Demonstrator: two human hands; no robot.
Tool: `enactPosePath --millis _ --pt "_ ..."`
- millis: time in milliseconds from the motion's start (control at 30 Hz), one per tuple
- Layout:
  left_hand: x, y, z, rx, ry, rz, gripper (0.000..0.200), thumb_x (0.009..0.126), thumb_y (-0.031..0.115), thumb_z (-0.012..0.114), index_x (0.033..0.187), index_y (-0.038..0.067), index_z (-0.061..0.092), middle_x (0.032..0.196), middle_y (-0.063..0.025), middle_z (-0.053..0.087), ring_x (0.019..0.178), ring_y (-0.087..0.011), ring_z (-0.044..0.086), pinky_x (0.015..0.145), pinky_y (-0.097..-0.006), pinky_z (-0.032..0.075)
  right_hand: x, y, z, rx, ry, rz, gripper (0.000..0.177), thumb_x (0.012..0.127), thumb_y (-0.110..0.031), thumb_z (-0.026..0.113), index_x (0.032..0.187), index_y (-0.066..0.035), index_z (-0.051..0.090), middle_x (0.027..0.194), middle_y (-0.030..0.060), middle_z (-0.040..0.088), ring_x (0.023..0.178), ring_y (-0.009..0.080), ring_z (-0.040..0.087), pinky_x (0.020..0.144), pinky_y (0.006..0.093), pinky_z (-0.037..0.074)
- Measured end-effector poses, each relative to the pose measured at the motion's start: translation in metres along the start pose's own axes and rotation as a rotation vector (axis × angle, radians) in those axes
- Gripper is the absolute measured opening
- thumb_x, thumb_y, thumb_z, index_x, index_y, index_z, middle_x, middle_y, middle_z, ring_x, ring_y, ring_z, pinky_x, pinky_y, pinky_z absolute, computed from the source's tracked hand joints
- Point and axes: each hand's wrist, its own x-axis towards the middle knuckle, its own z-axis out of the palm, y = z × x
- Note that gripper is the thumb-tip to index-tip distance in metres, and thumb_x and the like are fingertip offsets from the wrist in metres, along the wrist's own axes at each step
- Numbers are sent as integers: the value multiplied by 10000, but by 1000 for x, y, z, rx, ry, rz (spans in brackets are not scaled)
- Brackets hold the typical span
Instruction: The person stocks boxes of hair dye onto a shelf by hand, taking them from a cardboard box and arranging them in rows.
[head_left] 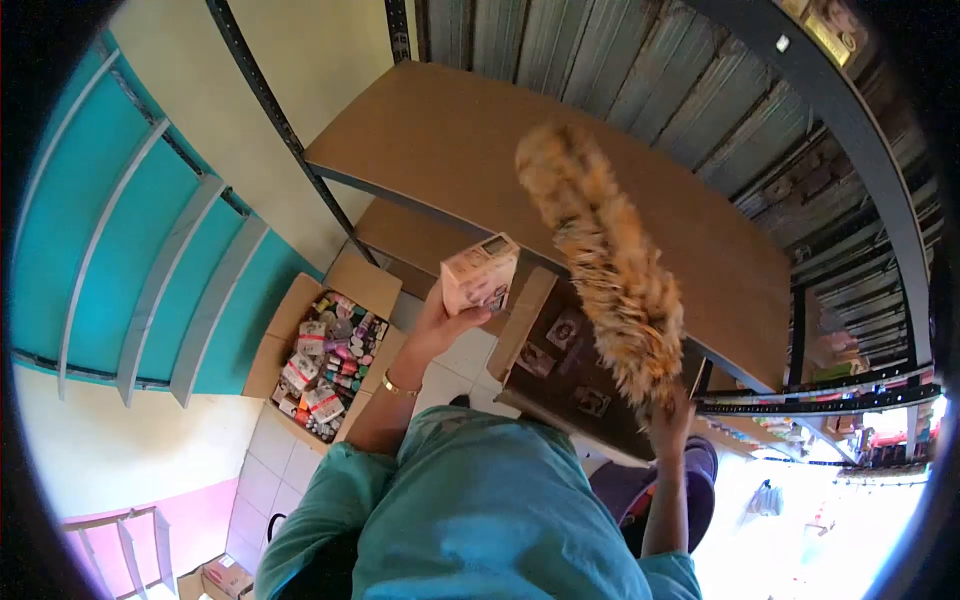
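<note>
Duster (pixel 610 265) clamped in my right hand (pixel 670 425), apparently by its handle, leaving its length free; left hand (pixel 440 325) clasps carton (pixel 480 275).

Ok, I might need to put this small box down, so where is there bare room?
The top shelf looks bare on both sides of the duster as seen here: left, toward the black post, and right, back to the metal wall. The floor carton on the left is crowded with bottles and packs, so no bare room shows inside.
</note>
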Motion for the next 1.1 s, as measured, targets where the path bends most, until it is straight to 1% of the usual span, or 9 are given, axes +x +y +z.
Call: enactPosePath --millis 33,100,333,433,600,733,867,1000,1100 --pt "1 1 0 -235 -7 -14 538 785 107 546 1265 77 305 1197 -91 422 1066 -187 454 863 -320 421 -4 11 4 281 28 43 349 703 -1 505 1052 3 513 815 128 576 677 262 565 617 285 451" --pt "-4 0 0 -643 -54 -19 510 834 263 470 1283 110 281 1228 -99 393 1089 -223 441 871 -338 414 -19 29 22 -337 -7 -426 377 746 -39 486 1121 -10 466 802 109 572 739 212 559 674 300 450" --pt "16 35 31 -839 -120 162 670 792 579 349 1336 224 184 1404 -95 38 1275 -263 134 935 -522 284 -7 17 49 265 -209 148 315 764 3 477 1078 16 485 1027 97 514 929 154 485 737 284 433" --pt "8 24 13 -979 147 -33 673 796 560 362 1338 208 174 1402 -97 59 1281 -282 107 903 -591 273 -23 8 58 148 -223 -75 264 772 -5 462 1032 14 507 903 65 552 811 118 507 676 259 429" --pt "27 42 33 -931 -99 135 593 838 451 374 1312 130 221 1365 -104 195 1230 -315 247 896 -587 309 3 -4 58 179 2 50 233 806 -56 443 1019 12 508 880 38 549 775 98 502 674 251 408" --pt "27 27 10 -767 180 -9 501 867 389 364 1272 107 273 1244 -110 377 1151 -332 363 873 -574 344 -21 -19 50 -233 -85 -527 298 719 -42 472 1005 34 515 868 145 571 834 194 542 745 319 412" --pt "19 26 14 -862 113 -56 489 859 422 383 1219 94 349 1164 -126 447 1070 -310 450 858 -472 415 -20 -8 43 -271 -106 -21 317 645 -9 453 953 24 522 830 172 563 771 275 560 690 332 430" --pt "22 3 -3 -1051 -143 -186 523 856 463 342 1223 90 350 1139 -146 466 1083 -326 440 852 -487 417 -10 -7 50 -170 125 -470 264 624 11 458 878 11 528 721 185 542 636 330 541 584 349 431" --pt "18 7 4 -1094 -147 -231 582 834 522 331 1254 120 304 1123 -149 480 1110 -338 413 819 -534 423 -20 -10 38 -419 -217 -287 322 611 38 477 922 -4 550 774 196 575 675 338 567 605 340 456"
